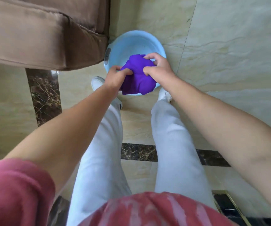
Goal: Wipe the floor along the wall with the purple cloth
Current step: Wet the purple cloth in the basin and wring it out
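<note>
Soft, crumpled purple cloth [138, 75] bunched between both grips, left hand [115, 77] and right hand [157, 67] clenched on it, round pale-blue plastic basin [123, 44] directly beneath, glossy beige floor tiles [229, 46]

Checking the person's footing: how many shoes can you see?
2. The left shoe shows beside the left hand; the right shoe peeks out below the blue basin. Both are partly hidden.

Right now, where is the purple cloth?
In the head view, the purple cloth is bunched between the left hand and right hand, above the light blue basin beside the brown sofa.
</note>
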